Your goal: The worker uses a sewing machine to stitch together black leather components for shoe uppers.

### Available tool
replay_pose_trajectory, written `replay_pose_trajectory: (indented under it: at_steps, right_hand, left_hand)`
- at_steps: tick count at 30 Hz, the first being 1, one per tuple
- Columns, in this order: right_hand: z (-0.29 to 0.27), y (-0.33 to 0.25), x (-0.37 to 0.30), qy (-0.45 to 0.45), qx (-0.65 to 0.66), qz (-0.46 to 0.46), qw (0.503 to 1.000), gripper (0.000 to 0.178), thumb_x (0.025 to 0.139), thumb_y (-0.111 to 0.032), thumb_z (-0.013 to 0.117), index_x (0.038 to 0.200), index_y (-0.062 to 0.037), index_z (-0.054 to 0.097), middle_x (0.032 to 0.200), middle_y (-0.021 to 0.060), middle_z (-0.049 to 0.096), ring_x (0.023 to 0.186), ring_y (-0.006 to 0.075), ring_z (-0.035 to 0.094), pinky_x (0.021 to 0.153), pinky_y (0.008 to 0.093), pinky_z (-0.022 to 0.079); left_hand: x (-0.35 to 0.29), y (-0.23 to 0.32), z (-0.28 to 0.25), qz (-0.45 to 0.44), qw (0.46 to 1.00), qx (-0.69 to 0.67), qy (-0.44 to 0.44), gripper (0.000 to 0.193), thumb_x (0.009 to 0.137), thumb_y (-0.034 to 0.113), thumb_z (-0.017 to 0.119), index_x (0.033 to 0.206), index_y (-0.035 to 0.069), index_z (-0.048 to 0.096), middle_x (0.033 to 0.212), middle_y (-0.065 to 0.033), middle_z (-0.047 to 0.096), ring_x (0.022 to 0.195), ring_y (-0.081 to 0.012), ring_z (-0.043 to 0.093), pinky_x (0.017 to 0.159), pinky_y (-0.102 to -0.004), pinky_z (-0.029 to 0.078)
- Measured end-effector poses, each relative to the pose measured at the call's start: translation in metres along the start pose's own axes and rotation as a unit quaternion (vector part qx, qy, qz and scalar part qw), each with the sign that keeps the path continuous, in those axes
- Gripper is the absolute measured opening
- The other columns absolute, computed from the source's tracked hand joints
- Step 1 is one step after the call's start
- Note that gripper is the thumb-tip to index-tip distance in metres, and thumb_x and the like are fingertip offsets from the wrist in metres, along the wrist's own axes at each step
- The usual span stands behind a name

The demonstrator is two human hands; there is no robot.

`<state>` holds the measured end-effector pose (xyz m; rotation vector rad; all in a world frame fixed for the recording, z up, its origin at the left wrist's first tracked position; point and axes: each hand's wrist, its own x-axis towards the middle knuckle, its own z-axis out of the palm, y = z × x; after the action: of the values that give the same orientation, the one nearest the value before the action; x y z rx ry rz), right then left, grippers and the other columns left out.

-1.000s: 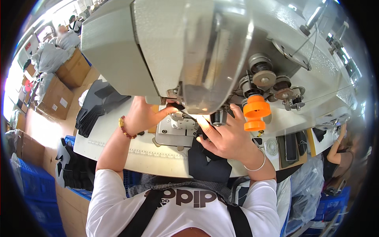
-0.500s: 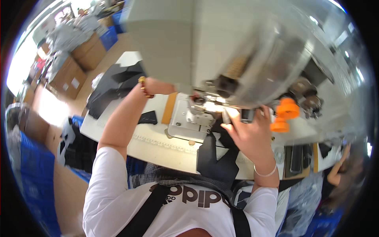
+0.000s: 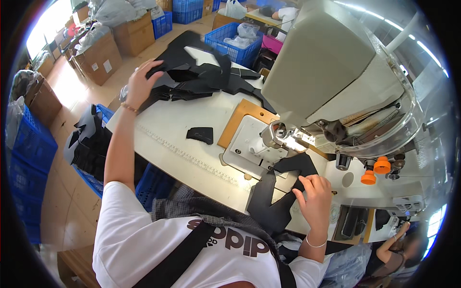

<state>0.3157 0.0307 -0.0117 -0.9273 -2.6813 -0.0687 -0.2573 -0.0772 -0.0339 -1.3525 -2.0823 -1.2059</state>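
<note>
My left hand [image 3: 139,85] reaches to the far left of the sewing table and pinches the edge of a black fabric piece [image 3: 216,72] on a loose pile. The piece's far edge is slightly blurred. Close to the sewing machine [image 3: 271,137], my right hand [image 3: 315,199] has thumb and forefinger closed on the edge of another black cut piece [image 3: 262,199]. That piece is angular and notched, lies in front of the machine's lit needle area, and hangs over the table's near edge. A small black patch [image 3: 200,135] lies alone on the white table [image 3: 192,163].
The machine's large beige head [image 3: 319,62] overhangs the right side, with orange knobs [image 3: 382,165] below it. Black pieces fill a blue crate [image 3: 89,177] at left. Cardboard boxes [image 3: 98,55] stand behind. A co-worker [image 3: 396,252] sits at lower right.
My left hand has moved from beside the needle area out to the black pile. My right hand has drawn back from the machine toward me. The view has shifted, showing more of the table.
</note>
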Motion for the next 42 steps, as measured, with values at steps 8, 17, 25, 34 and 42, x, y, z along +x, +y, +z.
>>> replay_pose_trajectory:
  at_steps: [8,17,25,34,42]
  right_hand:
    - [0.050,0.025,-0.010,0.004,0.038,0.064,0.997,0.072,0.078,-0.018,0.086,0.143,-0.0068,0.057,0.152,0.0214,0.047,0.137,0.0412,0.047,0.114,0.0490,0.041]
    - [0.069,0.046,0.016,-0.008,0.015,0.050,0.999,0.069,0.077,-0.014,0.087,0.139,-0.0074,0.057,0.146,0.0205,0.053,0.127,0.0397,0.056,0.105,0.0473,0.048]
    - [0.065,0.052,0.036,-0.006,-0.020,0.024,1.000,0.057,0.075,-0.014,0.088,0.122,-0.0065,0.057,0.142,0.0186,0.057,0.114,0.0399,0.065,0.093,0.0478,0.053]
    - [0.068,0.066,0.044,-0.006,0.027,0.054,0.998,0.062,0.074,-0.020,0.089,0.129,-0.0099,0.063,0.124,0.0153,0.066,0.114,0.0380,0.063,0.095,0.0475,0.052]
    - [0.034,0.049,0.015,0.069,-0.019,0.047,0.996,0.064,0.074,-0.009,0.083,0.133,-0.0059,0.058,0.121,0.0166,0.060,0.112,0.0369,0.059,0.091,0.0452,0.050]
  left_hand:
    - [-0.026,-0.048,-0.019,-0.009,0.982,0.140,-0.125,0.041,0.086,0.020,0.080,0.125,0.008,0.073,0.144,-0.0160,0.062,0.134,-0.0363,0.056,0.112,-0.0422,0.044]
    - [-0.081,0.078,0.050,0.125,0.930,-0.104,-0.330,0.016,0.083,0.011,0.079,0.097,0.005,0.075,0.104,-0.0102,0.069,0.107,-0.0313,0.064,0.096,-0.0423,0.052]
    - [-0.081,0.099,0.068,0.140,0.887,-0.100,-0.429,0.018,0.083,0.009,0.078,0.099,0.001,0.073,0.106,-0.0110,0.067,0.105,-0.0327,0.063,0.092,-0.0422,0.053]
    - [-0.085,0.102,0.067,0.236,0.885,-0.031,-0.401,0.012,0.085,0.011,0.074,0.093,0.002,0.072,0.098,-0.0098,0.068,0.097,-0.0317,0.064,0.086,-0.0424,0.054]
    - [-0.093,0.110,0.071,0.244,0.897,0.034,-0.367,0.010,0.088,0.005,0.065,0.095,0.004,0.072,0.094,-0.0094,0.068,0.089,-0.0308,0.067,0.083,-0.0418,0.055]
